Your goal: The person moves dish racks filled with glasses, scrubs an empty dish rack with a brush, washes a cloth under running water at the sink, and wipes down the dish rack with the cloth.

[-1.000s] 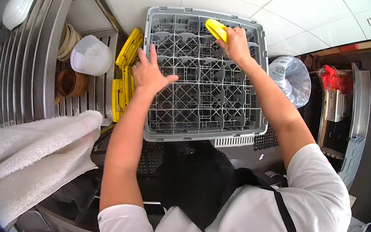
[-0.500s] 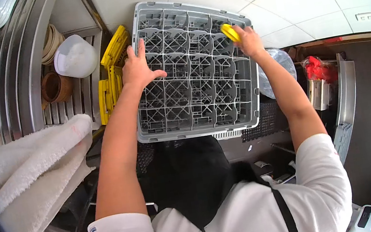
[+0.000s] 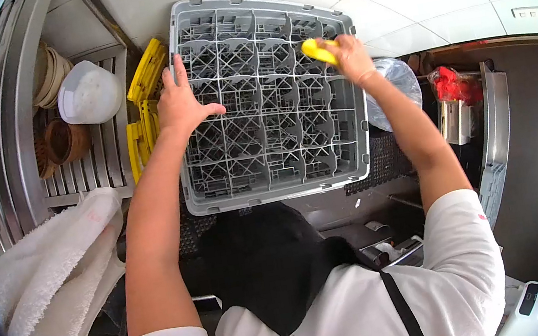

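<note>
A grey glass rack (image 3: 273, 197) with a grid of compartments stands in front of me, its open side with the dividers facing me. My left hand (image 3: 182, 108) rests on its left rim, fingers spread and thumb stretched over the dividers. A yellow rounded plastic tool (image 3: 318, 53), which looks like a small brush, is in my right hand (image 3: 351, 58). My fingers are wrapped round its right end, over the upper right compartments. Whether the tool touches the dividers I cannot tell.
Yellow plastic pieces (image 3: 144, 131) stand left of the rack. A slatted metal shelf (image 3: 89, 195) holds a white tub (image 3: 89, 94) and brown baskets (image 3: 67, 140). White towels (image 3: 67, 261) hang at lower left. A clear plastic bag (image 3: 396, 90) lies right of the rack; a tiled wall rises behind.
The view has shifted slightly, so the rack appears further left. My right hand has moved the yellow tool left and a little down over the rack. My left hand stays on the left rim.
</note>
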A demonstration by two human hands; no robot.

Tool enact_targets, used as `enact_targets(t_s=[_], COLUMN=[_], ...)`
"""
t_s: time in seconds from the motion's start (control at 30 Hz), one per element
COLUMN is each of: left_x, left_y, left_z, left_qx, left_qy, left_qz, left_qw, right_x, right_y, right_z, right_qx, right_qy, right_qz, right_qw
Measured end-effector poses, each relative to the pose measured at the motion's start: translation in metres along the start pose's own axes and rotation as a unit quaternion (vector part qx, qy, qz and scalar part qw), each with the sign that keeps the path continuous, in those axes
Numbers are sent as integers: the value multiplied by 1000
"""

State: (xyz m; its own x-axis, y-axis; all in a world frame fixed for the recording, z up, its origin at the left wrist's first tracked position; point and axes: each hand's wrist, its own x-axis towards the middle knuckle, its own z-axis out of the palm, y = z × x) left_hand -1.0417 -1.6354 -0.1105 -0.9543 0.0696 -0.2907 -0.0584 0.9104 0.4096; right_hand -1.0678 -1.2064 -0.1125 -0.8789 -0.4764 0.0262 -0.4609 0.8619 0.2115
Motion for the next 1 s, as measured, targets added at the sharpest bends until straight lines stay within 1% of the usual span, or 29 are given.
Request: enact_targets(t_s=[0.03,0.1,0.17,0.2,0.3,0.37,0.43,0.47,0.57,0.6,0.63,0.67,0.77,0.83,0.87,0.97,1.0], left_x=[-2,-1,0,0,1,1,0,1,2,3,4,4,5,4,4,2,1], left_y=[1,4,1,0,2,3,6,4,-3,-4,-4,-3,-4,-4,-3,3,7], left_z=[0,-3,2,3,5,1,0,3,9,10,11,9,10,10,9,6,2], left_qx=[4,12,13,16,18,13,15,17,20,20,18,13,4,5,10,20,12], left_qy=[-4,-3,10,12,16,8,28,42,49,51,53,39,45,52,54,44,25], left_qz=[-2,-5,6,8,15,15,17,22,35,34,35,26,30,29,33,17,3], left_qw=[1000,1000,1000,1000,1000,1000,999,999,998,998,998,999,998,998,998,999,1000], right_x=[3,4,5,12,41,81,119,132,118,107,86,68,37,50,53,52,48], right_y=[20,60,76,72,60,39,12,-2,27,56,73,102,115,108,108,111,109], right_z=[-10,-22,-37,-46,-19,4,15,11,6,12,1,14,2,14,17,7,1], right_qx=[-104,-125,-97,-74,-69,-57,4,-28,43,36,-30,-24,-97,-122,-148,-125,-125], right_qy=[-64,-81,7,2,28,71,117,114,79,81,56,35,-37,6,0,-39,-55], right_qz=[4,109,110,90,-47,-54,-78,-100,-107,-129,-135,-100,-22,-72,-69,-61,-24], right_qw=[992,983,989,993,996,994,990,988,990,988,989,994,994,990,987,990,990])
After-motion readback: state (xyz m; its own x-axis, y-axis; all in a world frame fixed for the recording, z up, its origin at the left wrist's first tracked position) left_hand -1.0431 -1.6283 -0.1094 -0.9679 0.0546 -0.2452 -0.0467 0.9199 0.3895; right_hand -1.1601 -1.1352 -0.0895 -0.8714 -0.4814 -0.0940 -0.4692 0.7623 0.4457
